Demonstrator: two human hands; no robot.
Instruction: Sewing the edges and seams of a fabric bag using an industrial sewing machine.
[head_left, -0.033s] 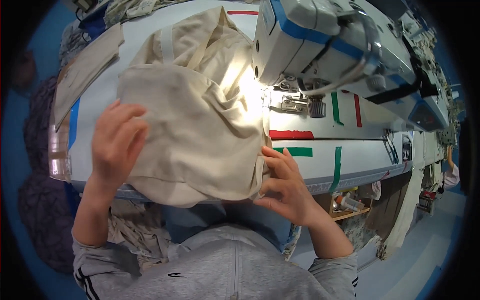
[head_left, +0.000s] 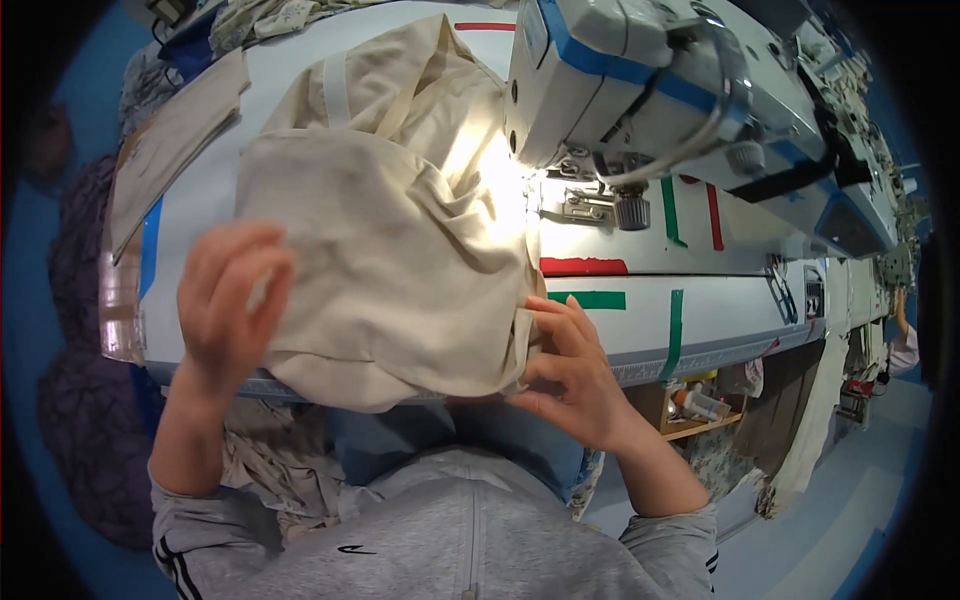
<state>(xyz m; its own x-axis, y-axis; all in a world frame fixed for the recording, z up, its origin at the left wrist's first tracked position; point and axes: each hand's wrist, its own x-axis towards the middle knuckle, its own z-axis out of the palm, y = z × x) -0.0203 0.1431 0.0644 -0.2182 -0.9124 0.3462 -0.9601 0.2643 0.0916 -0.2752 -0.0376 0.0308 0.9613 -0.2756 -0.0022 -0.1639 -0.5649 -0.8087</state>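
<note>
A large piece of cream fabric (head_left: 400, 230) lies bunched on the white sewing table (head_left: 620, 320), reaching under the head of a grey-white sewing machine (head_left: 640, 80) with a blue stripe. My left hand (head_left: 232, 300) rests flat on the fabric's left side, fingers spread. My right hand (head_left: 570, 365) pinches the fabric's lower right edge at the table's front. The machine's lamp lights the cloth near the needle area (head_left: 570, 195).
Red and green tape strips (head_left: 585, 283) mark the table right of the fabric. A flat beige cloth piece (head_left: 170, 150) lies at the left. Dark patterned fabric (head_left: 80, 440) hangs at the far left. A shelf with small items (head_left: 695, 405) sits under the table.
</note>
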